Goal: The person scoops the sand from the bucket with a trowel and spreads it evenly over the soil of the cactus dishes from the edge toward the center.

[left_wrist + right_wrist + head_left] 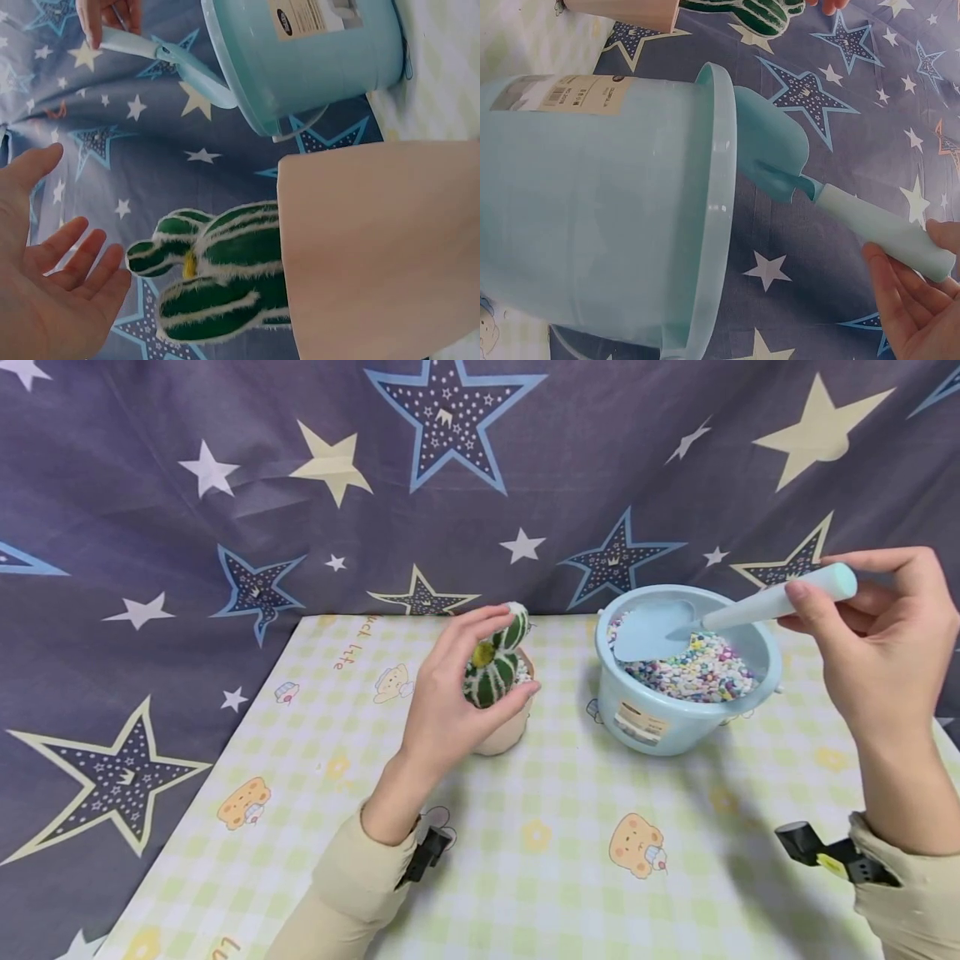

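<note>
My right hand [888, 639] pinches the pale handle end of a light blue toy shovel [780, 597]. The shovel's blade tilts down into the light blue bucket [652, 731], over many small multicoloured pebbles [705, 677]. In the right wrist view, fingers and thumb close around the handle [885, 229], and the blade stands partly above the rim. My left hand [457, 693] hovers around the top of a green cactus [240, 247] with white fuzzy ribs and a yellow flower. Its fingers are spread and loosely curved; whether a fingertip touches the cactus I cannot tell. A beige-pink pot [382, 247] holds the cactus.
Pot and bucket stand apart on a table with a green-and-white checked cloth [540, 877] printed with bears. Behind the table hangs a dark curtain [285, 543] with stars. The bucket has a label [641, 724] on its front.
</note>
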Action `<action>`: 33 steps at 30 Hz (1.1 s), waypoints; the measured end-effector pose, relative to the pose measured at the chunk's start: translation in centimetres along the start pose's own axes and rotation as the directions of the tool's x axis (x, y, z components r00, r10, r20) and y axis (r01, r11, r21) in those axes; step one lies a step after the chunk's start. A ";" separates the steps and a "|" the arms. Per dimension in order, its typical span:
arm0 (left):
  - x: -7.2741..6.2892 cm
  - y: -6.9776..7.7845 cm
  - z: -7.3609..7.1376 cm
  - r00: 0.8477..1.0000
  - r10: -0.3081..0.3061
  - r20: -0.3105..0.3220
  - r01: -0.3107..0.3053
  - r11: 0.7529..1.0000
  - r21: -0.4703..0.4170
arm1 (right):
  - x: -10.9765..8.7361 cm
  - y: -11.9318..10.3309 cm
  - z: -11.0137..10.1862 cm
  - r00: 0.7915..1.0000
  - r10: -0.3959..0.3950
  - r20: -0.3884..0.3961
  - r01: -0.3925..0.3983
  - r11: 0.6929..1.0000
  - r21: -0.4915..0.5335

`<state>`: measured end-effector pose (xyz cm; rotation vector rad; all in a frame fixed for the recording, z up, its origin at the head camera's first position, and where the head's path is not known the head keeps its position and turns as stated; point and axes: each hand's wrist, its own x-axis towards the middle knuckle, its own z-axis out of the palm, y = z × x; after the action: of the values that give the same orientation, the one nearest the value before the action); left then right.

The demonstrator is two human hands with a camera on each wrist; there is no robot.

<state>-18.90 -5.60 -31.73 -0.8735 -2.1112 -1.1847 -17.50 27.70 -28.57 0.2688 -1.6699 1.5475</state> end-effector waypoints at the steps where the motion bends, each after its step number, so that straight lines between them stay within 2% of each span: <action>1: 0.0 0.1 0.1 1.000 0.002 0.002 -0.002 1.000 -0.004 | 0.0 0.0 -0.1 1.000 0.006 -0.002 -0.006 1.000 0.007; 3: 0.1 0.2 0.3 1.000 0.013 0.004 -0.013 1.000 -0.013 | 0.0 0.0 -0.2 1.000 0.020 -0.007 -0.020 1.000 0.009; 6: 0.2 0.3 0.6 1.000 0.029 0.004 -0.029 0.999 -0.028 | -0.1 0.0 -0.4 1.000 0.026 -0.005 -0.026 0.998 -0.055; 9: 0.3 0.5 0.8 0.999 0.052 -0.004 -0.052 0.998 -0.040 | -0.1 -0.1 -0.6 0.999 -0.020 0.029 0.025 0.984 -0.177; 12: 0.5 0.5 1.0 0.997 0.071 -0.017 -0.071 0.997 -0.027 | -0.2 -0.1 -0.8 0.997 -0.051 0.055 0.062 0.974 -0.216; 15: 0.6 0.7 1.2 0.997 0.077 -0.021 -0.076 0.997 0.007 | -0.2 -0.1 -1.0 0.999 0.005 0.043 -0.001 0.995 -0.095; 19: 0.6 0.9 1.5 0.998 0.058 -0.002 -0.057 0.998 0.016 | -0.2 -0.2 -1.4 0.995 0.093 0.026 -0.093 0.995 0.028; 26: 0.7 1.1 1.9 0.999 0.039 0.031 -0.039 0.999 -0.001 | -0.2 0.1 -2.1 0.996 0.090 0.017 -0.089 0.995 -0.038; 30: 0.8 1.1 2.2 0.999 0.033 0.041 -0.033 0.999 -0.005 | -0.2 0.3 -2.4 0.995 0.095 -0.001 -0.095 0.995 -0.028; 33: 0.8 1.0 2.4 0.998 0.032 0.046 -0.032 0.999 -0.011 | -0.2 0.4 -2.6 0.996 0.089 -0.005 -0.089 0.993 -0.071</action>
<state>-18.96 -2.87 -31.75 -0.9445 -2.1217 -1.1700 -16.53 30.09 -29.26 0.1566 -1.7527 1.5486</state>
